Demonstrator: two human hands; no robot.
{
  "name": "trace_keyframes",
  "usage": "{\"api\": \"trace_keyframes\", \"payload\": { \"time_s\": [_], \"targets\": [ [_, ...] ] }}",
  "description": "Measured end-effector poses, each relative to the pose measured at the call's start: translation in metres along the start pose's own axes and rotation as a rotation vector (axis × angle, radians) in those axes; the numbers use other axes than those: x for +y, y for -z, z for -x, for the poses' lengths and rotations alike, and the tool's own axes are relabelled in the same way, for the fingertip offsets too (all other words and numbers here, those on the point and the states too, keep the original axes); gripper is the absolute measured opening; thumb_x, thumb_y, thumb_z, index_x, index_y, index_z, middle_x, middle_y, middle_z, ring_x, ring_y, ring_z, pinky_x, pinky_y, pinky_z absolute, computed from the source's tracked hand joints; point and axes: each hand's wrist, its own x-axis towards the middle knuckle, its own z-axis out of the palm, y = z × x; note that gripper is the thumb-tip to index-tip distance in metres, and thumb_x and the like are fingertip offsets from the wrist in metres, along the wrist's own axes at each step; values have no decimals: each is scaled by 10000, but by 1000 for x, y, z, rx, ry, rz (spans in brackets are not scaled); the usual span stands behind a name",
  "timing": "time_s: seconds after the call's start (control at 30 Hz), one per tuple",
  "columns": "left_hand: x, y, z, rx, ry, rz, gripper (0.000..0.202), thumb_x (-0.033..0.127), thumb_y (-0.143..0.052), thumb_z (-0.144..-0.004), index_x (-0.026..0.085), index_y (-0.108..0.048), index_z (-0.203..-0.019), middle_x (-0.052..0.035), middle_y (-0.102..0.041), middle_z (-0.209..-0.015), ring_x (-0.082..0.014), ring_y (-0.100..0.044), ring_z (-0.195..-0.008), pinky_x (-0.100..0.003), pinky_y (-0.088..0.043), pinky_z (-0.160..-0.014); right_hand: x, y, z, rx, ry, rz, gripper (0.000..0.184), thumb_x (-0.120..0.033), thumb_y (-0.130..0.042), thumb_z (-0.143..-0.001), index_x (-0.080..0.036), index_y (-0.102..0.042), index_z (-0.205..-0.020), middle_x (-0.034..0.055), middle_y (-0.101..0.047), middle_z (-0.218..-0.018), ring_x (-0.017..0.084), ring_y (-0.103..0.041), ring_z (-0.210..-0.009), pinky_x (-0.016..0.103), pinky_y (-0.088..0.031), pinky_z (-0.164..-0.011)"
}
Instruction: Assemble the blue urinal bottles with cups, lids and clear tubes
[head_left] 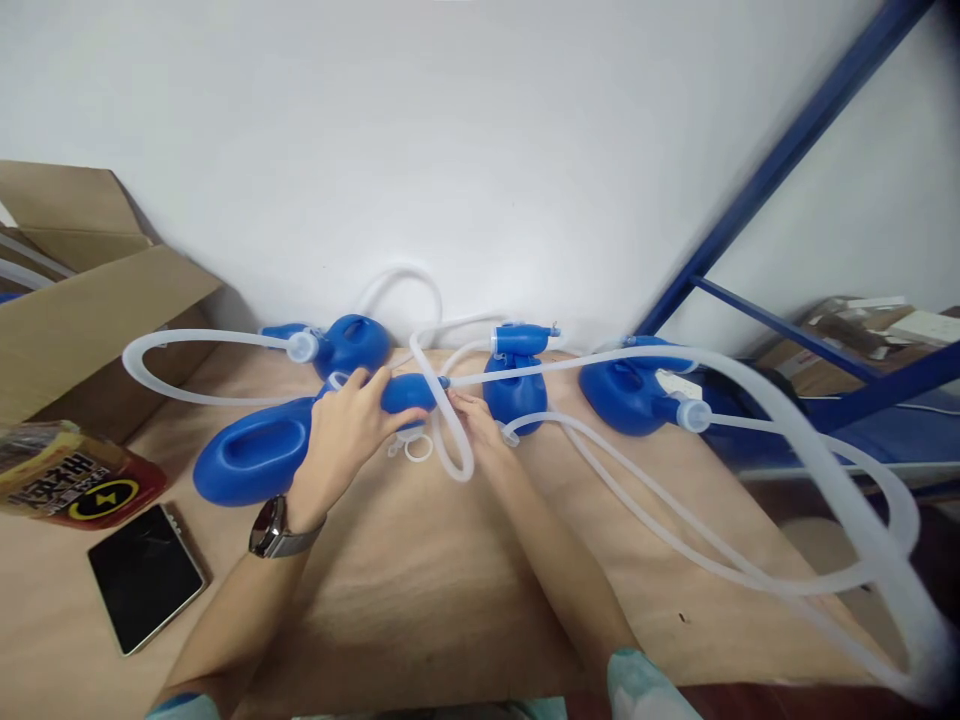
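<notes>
A blue urinal bottle (251,455) with a moulded handle lies on its side on the table, its spout pointing right. My left hand (346,430), wearing a watch (271,528), is wrapped around its blue spout piece (409,393), thumb in front. At the spout's narrow tip, a translucent tube (517,372) meets it, and the fingers of my right hand (480,425) are closed there, partly hidden behind a hanging loop of tube (450,445). A small white ring cap (418,447) dangles below the spout.
More blue urinal bottles with tubes stand along the wall: one at left (352,345), one at centre (517,390), one at right (619,395). Long tubes loop over the table's right edge. At left are a cardboard box (112,300), drink bottle (82,480) and phone (146,578).
</notes>
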Motion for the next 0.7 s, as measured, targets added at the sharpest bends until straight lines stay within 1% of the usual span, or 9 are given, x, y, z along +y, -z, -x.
{"api": "trace_keyframes", "payload": {
  "time_s": [0.1, 0.17, 0.23, 0.33, 0.43, 0.5, 0.57, 0.63, 0.7],
  "targets": [
    [0, 2, 2, 11, -31, -25, 659, 784, -648, -878, 254, -661, -1270, -140, -716, -1188, -357, -726, -892, -338, -377, -612, 0, -3, 0, -2, 16, 15, 247, -399, -904, -750, -198, -767, -787, 38, -762, -757, 208, -745, -806, 324, -619, -798],
    [0, 2, 2, 20, -20, -21, 663, 796, -642, -872, 242, -673, -1235, -143, -727, -1144, -362, -727, -883, -341, -379, -613, 1, -6, 2, -2, 44, 31, 276, -425, -910, -736, -194, -759, -761, 39, -748, -732, 211, -739, -799, 325, -614, -791],
    [1, 2, 1, 12, 17, 4, 674, 828, -619, -861, 226, -689, -1157, -145, -745, -1044, -373, -728, -873, -345, -390, -622, 3, -8, 5, 0, 76, 52, 318, -470, -915, -721, -192, -770, -775, 44, -746, -730, 219, -730, -789, 333, -607, -760],
    [1, 1, -2, -39, 93, 79, 699, 894, -554, -841, 230, -698, -1003, -136, -757, -871, -388, -730, -851, -349, -397, -621, 6, -11, 10, 19, 137, 90, 385, -551, -902, -718, -194, -792, -813, 51, -751, -757, 220, -700, -762, 336, -579, -705],
    [0, -1, -7, -107, 147, 173, 747, 945, -478, -826, 240, -713, -906, -143, -769, -818, -394, -732, -820, -358, -402, -618, 12, -13, 13, 73, 215, 121, 396, -581, -872, -741, -197, -794, -794, 46, -746, -778, 211, -664, -764, 325, -543, -698],
    [-1, -2, -10, -145, 144, 237, 752, 941, -458, -838, 248, -745, -887, -145, -779, -812, -384, -734, -789, -364, -410, -624, 16, -14, 13, 122, 261, 128, 383, -579, -846, -769, -200, -787, -766, 38, -736, -772, 210, -646, -774, 319, -525, -709],
    [-2, -3, -13, -175, 124, 299, 723, 912, -470, -858, 255, -772, -856, -133, -771, -759, -362, -729, -736, -363, -412, -622, 20, -15, 12, 164, 288, 117, 375, -573, -820, -791, -203, -779, -751, 30, -726, -765, 209, -641, -782, 315, -513, -719],
    [-2, -5, -15, -200, 102, 352, 696, 884, -484, -875, 258, -786, -831, -116, -752, -697, -340, -723, -696, -357, -409, -619, 22, -14, 10, 184, 284, 88, 364, -564, -817, -790, -204, -777, -759, 28, -729, -775, 208, -651, -785, 315, -516, -728],
    [-2, -6, -16, -203, 82, 364, 689, 876, -489, -881, 259, -792, -848, -111, -755, -705, -333, -728, -705, -349, -408, -622, 20, -12, 7, 185, 251, 47, 350, -549, -836, -769, -204, -783, -791, 29, -740, -790, 203, -667, -774, 320, -533, -737]
  ]
}}
